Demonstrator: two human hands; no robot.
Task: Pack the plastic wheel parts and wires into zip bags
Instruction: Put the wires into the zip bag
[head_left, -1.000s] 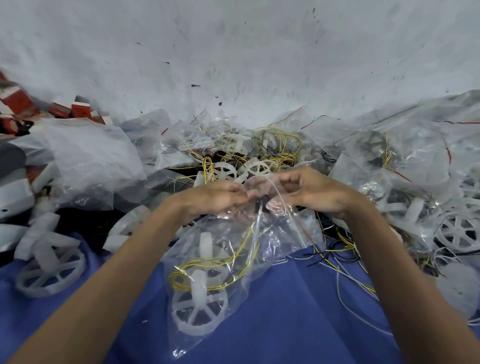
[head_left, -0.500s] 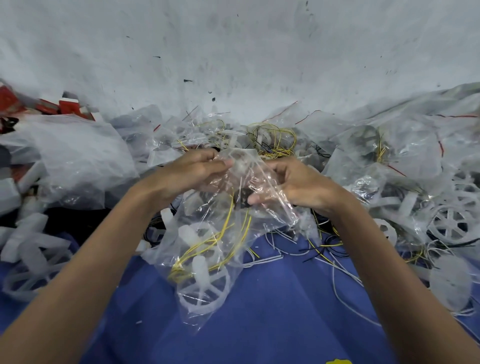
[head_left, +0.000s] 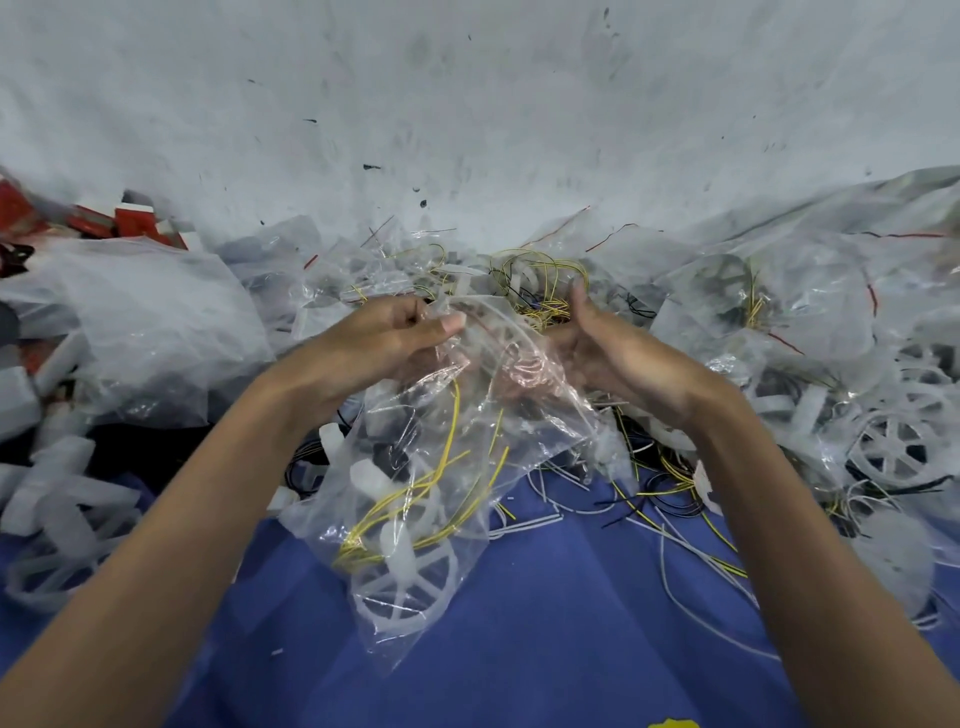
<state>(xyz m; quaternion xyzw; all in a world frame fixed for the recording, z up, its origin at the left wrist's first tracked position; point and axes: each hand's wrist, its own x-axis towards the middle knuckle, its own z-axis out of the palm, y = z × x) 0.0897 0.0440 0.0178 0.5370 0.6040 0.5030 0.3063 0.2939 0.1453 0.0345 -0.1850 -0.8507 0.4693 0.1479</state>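
A clear zip bag (head_left: 436, 467) hangs between my hands over the blue cloth. Inside it lie a white plastic wheel (head_left: 402, 582) and yellow wires (head_left: 415, 499). My left hand (head_left: 395, 338) pinches the bag's top edge between thumb and fingers. My right hand (head_left: 608, 353) holds the other side of the bag's mouth with its thumb up; its fingers are hidden behind the plastic.
Filled zip bags (head_left: 779, 312) pile up at the back and right against a grey wall. Loose white wheel parts (head_left: 57, 499) lie at the left, loose wires (head_left: 670, 499) on the blue cloth (head_left: 571, 649) at the right. Red boxes (head_left: 130, 221) sit far left.
Both hands have lifted the bag's mouth up and away from me and moved a little apart. The bag with wheel and wires now hangs higher.
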